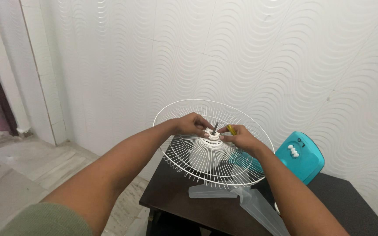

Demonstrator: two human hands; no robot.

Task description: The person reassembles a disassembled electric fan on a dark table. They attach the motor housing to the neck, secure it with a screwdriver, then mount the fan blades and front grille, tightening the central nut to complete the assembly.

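Note:
A white wire fan guard [184, 153] sits over a white fan motor housing [204, 158] on a dark table [167, 196]. A metal shaft [215, 128] sticks up from the white hub at its middle. My left hand [192, 124] pinches the hub from the left side. Touching the hub from the right is my right hand [237, 136], with a yellow-handled tool [231, 129] held in its fingers.
A translucent fan blade [241, 196] lies flat on the table in front of the guard. The teal fan base [300, 156] with white buttons leans at the right. A patterned white wall stands close behind. Tiled floor and a doorway lie to the left.

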